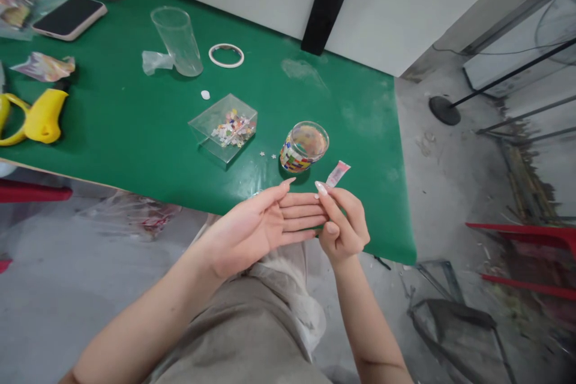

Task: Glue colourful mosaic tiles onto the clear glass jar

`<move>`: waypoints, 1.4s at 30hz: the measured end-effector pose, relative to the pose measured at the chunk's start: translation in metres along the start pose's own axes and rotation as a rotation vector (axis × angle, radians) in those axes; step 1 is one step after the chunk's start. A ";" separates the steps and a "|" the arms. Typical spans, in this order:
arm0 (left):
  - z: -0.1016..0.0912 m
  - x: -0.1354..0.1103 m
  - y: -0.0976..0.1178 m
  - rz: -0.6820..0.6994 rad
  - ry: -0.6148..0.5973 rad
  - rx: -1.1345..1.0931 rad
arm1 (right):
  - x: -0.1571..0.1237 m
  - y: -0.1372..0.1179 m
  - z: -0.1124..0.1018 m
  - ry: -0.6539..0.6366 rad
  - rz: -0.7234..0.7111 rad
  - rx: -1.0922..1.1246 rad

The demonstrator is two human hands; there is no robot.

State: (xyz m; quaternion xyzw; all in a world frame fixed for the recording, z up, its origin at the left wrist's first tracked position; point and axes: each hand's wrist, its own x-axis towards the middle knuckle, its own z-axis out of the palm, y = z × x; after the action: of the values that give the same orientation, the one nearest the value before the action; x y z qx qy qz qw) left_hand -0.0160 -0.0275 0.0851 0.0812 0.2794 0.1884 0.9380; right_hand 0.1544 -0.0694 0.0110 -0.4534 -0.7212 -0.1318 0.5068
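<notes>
Right hand (344,225): pinches small pink tube (337,173) at the table's near edge, by its right corner. Left hand (261,225): flat, fingers together, palm up, touching the right. Handling: keep tube upright, nozzle clear of fingertips. Tile-covered jar (303,147) just beyond; clear box of tiles (225,126) further left. Green table (360,114) bare towards right edge.

A clear plastic box of coloured chips (225,126) sits mid-table. Left of the box lie yellow handles (33,120); behind it, a clear tumbler (178,41), a white ring (225,55) and a phone (69,17).
</notes>
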 end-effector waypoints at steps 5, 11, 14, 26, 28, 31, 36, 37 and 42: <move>0.002 -0.001 -0.007 0.143 0.023 0.113 | 0.002 0.002 -0.006 -0.036 -0.022 0.000; 0.006 0.000 -0.008 0.176 0.009 0.257 | 0.000 0.001 -0.007 -0.015 -0.025 -0.022; 0.006 0.000 -0.009 0.187 0.024 0.287 | 0.000 0.000 -0.006 -0.007 -0.032 -0.027; 0.007 -0.001 -0.008 0.196 0.039 0.311 | 0.004 -0.002 -0.007 -0.006 -0.054 -0.053; 0.007 0.000 -0.009 0.193 0.041 0.312 | 0.004 -0.002 -0.007 -0.004 -0.050 -0.048; 0.007 0.000 -0.010 0.192 0.047 0.310 | 0.002 -0.002 -0.007 0.006 -0.049 -0.041; 0.008 0.000 -0.011 0.192 0.075 0.301 | -0.001 -0.002 -0.006 0.005 -0.037 -0.023; 0.007 0.000 -0.011 0.191 0.077 0.301 | -0.001 -0.002 -0.006 0.002 -0.029 -0.019; 0.006 0.002 -0.012 0.200 0.083 0.294 | -0.001 -0.003 -0.006 -0.021 0.006 -0.012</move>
State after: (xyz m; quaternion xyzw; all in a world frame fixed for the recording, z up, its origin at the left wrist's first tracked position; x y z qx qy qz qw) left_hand -0.0075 -0.0380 0.0856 0.2368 0.3327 0.2411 0.8804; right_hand 0.1557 -0.0755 0.0138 -0.4599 -0.7244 -0.1297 0.4969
